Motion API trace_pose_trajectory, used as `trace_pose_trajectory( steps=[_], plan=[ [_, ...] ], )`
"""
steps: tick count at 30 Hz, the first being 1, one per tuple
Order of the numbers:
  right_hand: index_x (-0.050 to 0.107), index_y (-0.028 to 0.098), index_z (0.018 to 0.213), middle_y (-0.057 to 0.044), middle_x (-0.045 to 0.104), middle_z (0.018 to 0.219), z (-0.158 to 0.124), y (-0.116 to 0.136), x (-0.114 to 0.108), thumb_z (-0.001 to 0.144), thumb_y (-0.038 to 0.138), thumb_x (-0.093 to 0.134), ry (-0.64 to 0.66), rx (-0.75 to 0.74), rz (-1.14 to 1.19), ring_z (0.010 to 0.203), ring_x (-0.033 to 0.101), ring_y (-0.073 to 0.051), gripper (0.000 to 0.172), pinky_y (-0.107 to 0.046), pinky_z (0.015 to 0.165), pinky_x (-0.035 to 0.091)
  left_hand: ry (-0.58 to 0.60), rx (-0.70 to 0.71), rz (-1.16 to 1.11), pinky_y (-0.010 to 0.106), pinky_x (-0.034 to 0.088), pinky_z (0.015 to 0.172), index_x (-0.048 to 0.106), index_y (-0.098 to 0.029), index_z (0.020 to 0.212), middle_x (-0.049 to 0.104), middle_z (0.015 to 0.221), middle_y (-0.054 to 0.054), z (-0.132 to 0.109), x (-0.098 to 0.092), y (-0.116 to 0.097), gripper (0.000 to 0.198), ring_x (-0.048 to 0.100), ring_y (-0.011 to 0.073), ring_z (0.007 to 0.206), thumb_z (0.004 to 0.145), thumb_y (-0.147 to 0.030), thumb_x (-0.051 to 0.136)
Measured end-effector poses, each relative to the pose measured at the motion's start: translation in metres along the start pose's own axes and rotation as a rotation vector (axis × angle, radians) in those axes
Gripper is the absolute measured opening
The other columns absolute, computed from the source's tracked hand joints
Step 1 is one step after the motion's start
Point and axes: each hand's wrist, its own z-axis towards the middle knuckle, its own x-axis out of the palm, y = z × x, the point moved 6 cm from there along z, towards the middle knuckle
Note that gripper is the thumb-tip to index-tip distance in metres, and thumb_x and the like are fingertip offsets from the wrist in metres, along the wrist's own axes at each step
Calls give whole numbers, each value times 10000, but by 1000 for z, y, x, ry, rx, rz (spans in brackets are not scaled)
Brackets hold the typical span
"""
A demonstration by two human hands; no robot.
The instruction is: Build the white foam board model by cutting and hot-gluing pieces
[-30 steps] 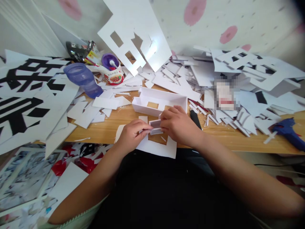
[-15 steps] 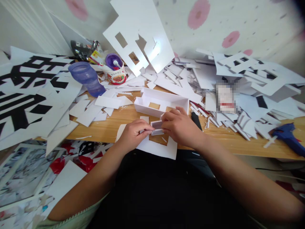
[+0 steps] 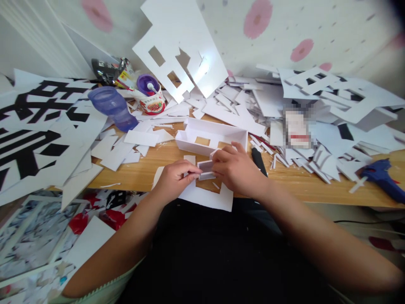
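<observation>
Both of my hands meet at the front edge of a wooden table (image 3: pixel 284 185). My left hand (image 3: pixel 175 179) pinches a small white foam-board strip (image 3: pixel 205 167) from the left, and my right hand (image 3: pixel 236 169) grips the same piece from the right. Under them lies a flat white foam-board sheet (image 3: pixel 207 197) with a square cut-out, and the strip stands along the cut-out's edge. Just behind my hands sits a white foam-board box shape (image 3: pixel 211 136) with an opening in its floor.
White foam-board offcuts (image 3: pixel 253 105) litter the back and right of the table. A purple bottle (image 3: pixel 112 107) and a snack cup (image 3: pixel 151 98) stand at the back left. A blue glue gun (image 3: pixel 381 177) lies at the right, a black tool (image 3: pixel 258 159) beside my right wrist. Printed boards (image 3: pixel 34 126) overlap the left.
The hands have kept their grip on the strip in the same place. Only the view has shifted slightly.
</observation>
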Motion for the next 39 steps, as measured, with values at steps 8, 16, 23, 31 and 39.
trace_pose_trajectory(
  steps=[8, 16, 23, 31, 39],
  plan=[
    [691, 165, 864, -84, 635, 1002, 0, 6, 2, 876, 96, 495, -3, -37, -3, 921, 504, -241, 208, -502, 982, 258, 43, -2, 33, 272, 484, 718, 723, -216, 859, 705, 823, 19, 2, 3, 1, 112, 642, 154, 766, 828, -172, 625],
    [689, 175, 909, -77, 610, 957, -2, 8, 1, 874, 60, 471, -36, -33, -18, 899, 495, -231, 249, -516, 992, 254, 102, -17, 79, 269, 488, 711, 711, -211, 842, 710, 798, 16, 7, 1, -7, 102, 645, 158, 746, 820, -188, 614],
    [707, 199, 924, -60, 621, 947, -5, 5, -3, 913, 150, 500, -112, 15, 46, 906, 505, -233, 213, -555, 1014, 240, 181, -57, 172, 275, 498, 726, 708, -216, 876, 732, 847, 25, 14, -2, -11, 141, 664, 174, 770, 854, -257, 575],
    [697, 219, 941, -55, 644, 980, -16, 1, -25, 936, 248, 478, -252, -29, 50, 909, 540, -243, 222, -610, 1024, 276, 86, 284, 410, 325, 506, 546, 710, -419, 713, 673, 685, -78, 38, -9, -41, 129, 642, 203, 633, 772, -391, 599],
    [665, 244, 1103, -41, 656, 1148, -40, -41, -39, 943, 431, 499, -305, 55, 62, 1021, 572, -217, 296, -463, 985, 405, 133, 148, 440, 433, 516, 646, 677, -550, 689, 679, 690, -173, 42, 8, -3, 146, 653, 233, 663, 721, -472, 558]
  ],
)
